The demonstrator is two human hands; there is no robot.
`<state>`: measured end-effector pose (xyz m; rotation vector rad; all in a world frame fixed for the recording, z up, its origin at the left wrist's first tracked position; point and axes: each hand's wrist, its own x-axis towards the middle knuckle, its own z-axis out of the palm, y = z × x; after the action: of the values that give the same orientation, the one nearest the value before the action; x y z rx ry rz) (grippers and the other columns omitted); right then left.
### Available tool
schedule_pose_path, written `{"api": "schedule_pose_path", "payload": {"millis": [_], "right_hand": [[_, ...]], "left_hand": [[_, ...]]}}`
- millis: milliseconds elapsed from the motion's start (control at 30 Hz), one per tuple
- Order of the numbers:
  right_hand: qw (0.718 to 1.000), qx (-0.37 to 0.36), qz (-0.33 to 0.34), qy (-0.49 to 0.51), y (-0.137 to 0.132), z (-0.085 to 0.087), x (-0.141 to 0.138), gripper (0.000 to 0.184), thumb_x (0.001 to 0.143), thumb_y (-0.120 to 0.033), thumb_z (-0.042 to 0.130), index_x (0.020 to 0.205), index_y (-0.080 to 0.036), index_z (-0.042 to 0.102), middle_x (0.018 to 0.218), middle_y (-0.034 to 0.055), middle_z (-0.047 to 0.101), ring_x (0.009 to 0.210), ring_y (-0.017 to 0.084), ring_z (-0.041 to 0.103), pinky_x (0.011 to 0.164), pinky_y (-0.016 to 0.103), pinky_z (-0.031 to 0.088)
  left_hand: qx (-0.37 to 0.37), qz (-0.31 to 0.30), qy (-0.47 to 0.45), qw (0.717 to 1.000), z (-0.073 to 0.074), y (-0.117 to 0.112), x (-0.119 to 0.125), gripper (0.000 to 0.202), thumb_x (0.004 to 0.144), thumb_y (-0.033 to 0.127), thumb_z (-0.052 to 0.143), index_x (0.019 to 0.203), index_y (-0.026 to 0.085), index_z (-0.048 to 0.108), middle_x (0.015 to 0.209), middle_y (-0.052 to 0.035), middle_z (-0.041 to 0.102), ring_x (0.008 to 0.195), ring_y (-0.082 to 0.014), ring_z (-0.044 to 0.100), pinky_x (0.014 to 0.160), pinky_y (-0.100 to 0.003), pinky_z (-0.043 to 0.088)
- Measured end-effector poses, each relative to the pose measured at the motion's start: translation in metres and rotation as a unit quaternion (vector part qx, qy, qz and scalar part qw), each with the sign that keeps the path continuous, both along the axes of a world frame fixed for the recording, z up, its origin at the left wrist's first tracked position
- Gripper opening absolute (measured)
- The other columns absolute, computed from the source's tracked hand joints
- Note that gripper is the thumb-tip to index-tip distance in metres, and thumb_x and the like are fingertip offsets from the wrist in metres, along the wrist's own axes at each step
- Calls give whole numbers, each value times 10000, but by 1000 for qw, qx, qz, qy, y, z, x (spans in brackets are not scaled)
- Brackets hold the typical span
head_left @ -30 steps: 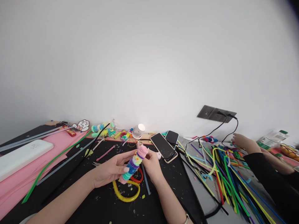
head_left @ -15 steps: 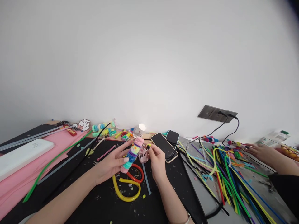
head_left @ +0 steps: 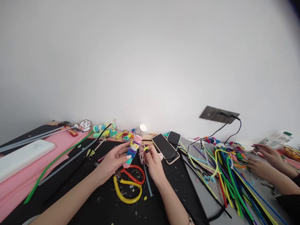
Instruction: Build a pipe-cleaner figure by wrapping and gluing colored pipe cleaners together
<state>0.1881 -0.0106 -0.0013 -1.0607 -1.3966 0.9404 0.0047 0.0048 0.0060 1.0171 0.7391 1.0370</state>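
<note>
My left hand [head_left: 115, 160] is wrapped round a fuzzy striped column [head_left: 133, 150] with pink, yellow, purple, blue and teal bands. It is tilted, its top leaning right. Close beside it my right hand [head_left: 153, 163] is closed, fingertips together at a small yellow piece [head_left: 146, 148]. A pale pink openwork object [head_left: 141, 153] shows between the two hands, partly hidden by my right fingers; I cannot make out its kind. Below them a red curved tube [head_left: 140, 172] and a yellow curved tube [head_left: 128, 200] lie on the black mat [head_left: 93, 203].
Two phones [head_left: 165, 148] lie beyond my right hand, near a paper cup [head_left: 142, 129]. Many coloured pipe cleaners [head_left: 231, 184] spread over the grey table at right, where another person's hands [head_left: 267, 165] work. Pink sheets [head_left: 63, 143] and a white case [head_left: 28, 156] are at left.
The striped column has dropped slightly and shifted a little left in my left hand. My right hand stays close by. At right, the other person's second hand has come into view.
</note>
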Motion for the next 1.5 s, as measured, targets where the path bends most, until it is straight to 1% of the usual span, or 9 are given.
{"api": "schedule_pose_path", "payload": {"millis": [167,333,433,667,767,900,1033,1333,1500], "right_hand": [[998,9,17,-54,-2,0,2,222,916,-384,439,802,-207,506,674,-16,484,592,125,451,560,229,390],[998,-5,32,-51,0,-1,4,223,902,-374,465,807,-192,553,668,-6,512,596,131,476,578,236,400],[998,1,28,-62,1,-2,4,204,904,-345,462,788,-198,543,666,-7,521,595,133,480,576,237,394],[992,36,20,-118,-4,6,5,176,909,-261,413,779,-206,518,690,-10,505,613,137,456,581,235,379],[986,53,26,-154,-6,10,5,165,908,-218,397,809,-208,529,716,-7,520,645,145,461,595,239,369],[980,63,34,-184,-6,13,6,177,913,-199,385,859,-215,553,732,1,555,664,159,487,608,247,375],[978,66,31,-196,-6,12,7,172,910,-196,389,830,-217,541,729,3,570,668,167,503,614,251,376],[974,67,29,-216,-7,12,6,168,901,-170,389,805,-222,516,734,-1,572,669,170,508,626,251,368],[975,67,35,-209,-7,12,6,174,912,-192,383,804,-221,516,729,-1,569,676,172,519,637,253,375]], "left_hand": [[21,-10,30,999,0,1,0,575,734,259,719,1273,213,523,1310,-97,588,1251,-275,497,1042,-406,408],[30,2,73,997,-3,3,-1,548,718,285,732,1230,192,560,1281,-104,613,1246,-284,503,1057,-421,394],[27,4,83,996,-4,3,-1,556,712,297,735,1229,188,560,1281,-105,614,1246,-285,504,1058,-423,394],[25,-13,79,996,-4,2,-2,537,713,295,740,1212,195,567,1304,-101,600,1250,-281,500,1055,-416,396],[28,-22,70,997,-5,2,-2,528,716,290,739,1208,196,573,1297,-100,606,1243,-277,508,1052,-413,399],[34,-25,63,997,-6,3,-1,528,714,295,739,1209,203,581,1295,-100,607,1241,-283,509,1049,-423,398],[38,-31,71,996,-7,2,-1,542,706,312,740,1213,202,583,1295,-106,606,1241,-294,507,1047,-442,395],[41,-47,81,995,-6,2,-2,531,732,288,726,1224,184,554,1315,-117,587,1244,-274,506,1050,-432,393],[34,-43,88,995,-6,3,-2,513,718,304,735,1195,200,577,1289,-104,611,1228,-286,520,1014,-419,434]]}}
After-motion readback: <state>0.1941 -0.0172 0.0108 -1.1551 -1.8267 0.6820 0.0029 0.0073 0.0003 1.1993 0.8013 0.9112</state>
